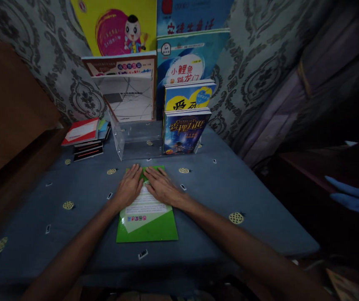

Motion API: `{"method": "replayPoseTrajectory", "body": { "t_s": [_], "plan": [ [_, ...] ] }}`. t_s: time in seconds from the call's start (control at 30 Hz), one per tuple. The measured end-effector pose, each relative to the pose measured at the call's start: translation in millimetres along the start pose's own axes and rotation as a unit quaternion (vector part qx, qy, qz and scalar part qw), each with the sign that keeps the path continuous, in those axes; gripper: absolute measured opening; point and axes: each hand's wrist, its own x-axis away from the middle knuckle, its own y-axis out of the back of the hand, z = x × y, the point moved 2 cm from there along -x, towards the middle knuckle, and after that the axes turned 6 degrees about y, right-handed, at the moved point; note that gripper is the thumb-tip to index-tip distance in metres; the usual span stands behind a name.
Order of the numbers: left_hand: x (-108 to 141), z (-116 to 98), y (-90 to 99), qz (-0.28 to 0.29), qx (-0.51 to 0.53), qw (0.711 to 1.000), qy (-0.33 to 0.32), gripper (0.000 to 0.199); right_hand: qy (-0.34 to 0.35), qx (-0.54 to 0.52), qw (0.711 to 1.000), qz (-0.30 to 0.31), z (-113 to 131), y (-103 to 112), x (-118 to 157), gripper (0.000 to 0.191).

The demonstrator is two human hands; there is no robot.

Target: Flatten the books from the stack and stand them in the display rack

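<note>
Pressing flat on the far half of a green booklet, the left hand and the right hand lie side by side with fingers spread and palms down, neither one gripping anything. The booklet rests on the blue-grey tablecloth near the middle of the table, its near edge pointing back toward the person and its white text panel showing between the wrists. Just beyond the fingertips stands a clear acrylic holder with upright books behind and beside it: a dark blue book on the right, a yellow-and-blue one behind that, and a pale one to the left. Farther left lies a low stack topped by a red booklet. Small round patterned stickers dot the cloth. At the far right edge a blue-gloved hand of another person reaches in, well apart from the booklet. As a judgement, the main risk is slippage: with only flat pressure and no pinch, the glossy cover could slide on the cloth if one palm pushes harder than the other, skewing it (the light is dim, so a small skew would be hard to notice). A forward shove could also knock the fingertips into the acrylic holder and tip the leaning books.
</note>
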Motion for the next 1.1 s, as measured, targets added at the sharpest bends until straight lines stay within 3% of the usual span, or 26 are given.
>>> {"method": "replayPoseTrajectory", "body": {
  "t_s": [0.27, 0.73, 1.1],
  "plan": [
    [0.4, -1.8, 0.0, -0.009, 0.001, 1.000, -0.008, 0.049, -0.092, 0.028, 0.995, 0.022, -11.5, 8.9, 9.8, 0.061],
    [7.5, -5.6, -1.9, -0.037, -0.039, 0.998, 0.028, 0.054, -0.097, -0.090, 0.989, -0.070, -44.1, 16.4, 15.6, 0.045],
    [-3.9, -3.3, -0.6, 0.024, -0.027, 0.999, -0.041, 0.056, -0.126, -0.174, 0.969, -0.120, -57.5, 23.9, 11.6, 0.043]
  ]
}}
